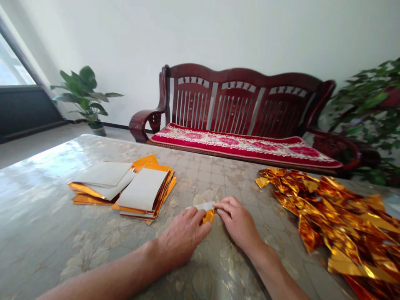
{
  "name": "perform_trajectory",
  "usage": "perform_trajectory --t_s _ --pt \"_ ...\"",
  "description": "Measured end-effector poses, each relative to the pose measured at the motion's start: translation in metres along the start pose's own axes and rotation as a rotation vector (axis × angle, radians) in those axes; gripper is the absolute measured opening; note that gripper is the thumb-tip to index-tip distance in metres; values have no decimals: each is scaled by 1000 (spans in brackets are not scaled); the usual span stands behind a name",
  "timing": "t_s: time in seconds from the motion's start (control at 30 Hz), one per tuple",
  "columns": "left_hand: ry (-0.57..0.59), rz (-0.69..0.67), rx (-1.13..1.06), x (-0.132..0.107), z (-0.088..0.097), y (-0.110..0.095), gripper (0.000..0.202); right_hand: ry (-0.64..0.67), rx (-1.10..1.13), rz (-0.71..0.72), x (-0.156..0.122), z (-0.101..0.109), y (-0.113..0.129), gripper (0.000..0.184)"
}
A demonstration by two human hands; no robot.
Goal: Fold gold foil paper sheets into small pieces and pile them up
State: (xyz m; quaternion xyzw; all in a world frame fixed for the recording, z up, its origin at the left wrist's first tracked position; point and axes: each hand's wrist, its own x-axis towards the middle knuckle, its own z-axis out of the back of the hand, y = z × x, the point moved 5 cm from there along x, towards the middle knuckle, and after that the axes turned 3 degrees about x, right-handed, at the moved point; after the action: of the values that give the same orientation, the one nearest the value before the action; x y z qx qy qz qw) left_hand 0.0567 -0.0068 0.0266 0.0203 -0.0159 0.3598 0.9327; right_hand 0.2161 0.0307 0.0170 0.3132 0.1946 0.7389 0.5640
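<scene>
Between both hands, a small gold-and-white folded foil sheet (208, 216) sits low over the table (103, 237), near its middle. The left hand (184, 233) has its curled fingers and thumb closed on the sheet's left part; the right hand (237, 221) pinches its right end between thumb and fingertips. White-backed gold sheets (143, 189) lie stacked to the left, plain-faced; crumpled-looking gold pieces (337, 221) heap at the right. Flowers pattern the red seat cover (231, 142) beyond.
</scene>
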Motion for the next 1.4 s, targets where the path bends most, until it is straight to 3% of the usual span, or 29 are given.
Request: perform_trajectory --t_s 0.27,0.37,0.6,0.97,1.4 --pt "-50 8 -10 -3 8 2 9 84 -63 82 -3 3 4 14" --pt "-79 26 0 1 8 1 18 112 -112 109 -3 3 5 13" --pt "-77 187 -46 15 -1 9 12 150 -188 178 -4 2 15 13" --pt "-89 360 -248 13 -7 20 12 144 -167 81 -2 1 11 7" --pt "-124 432 -322 13 -7 25 16 102 -204 65 -1 -1 9 6"
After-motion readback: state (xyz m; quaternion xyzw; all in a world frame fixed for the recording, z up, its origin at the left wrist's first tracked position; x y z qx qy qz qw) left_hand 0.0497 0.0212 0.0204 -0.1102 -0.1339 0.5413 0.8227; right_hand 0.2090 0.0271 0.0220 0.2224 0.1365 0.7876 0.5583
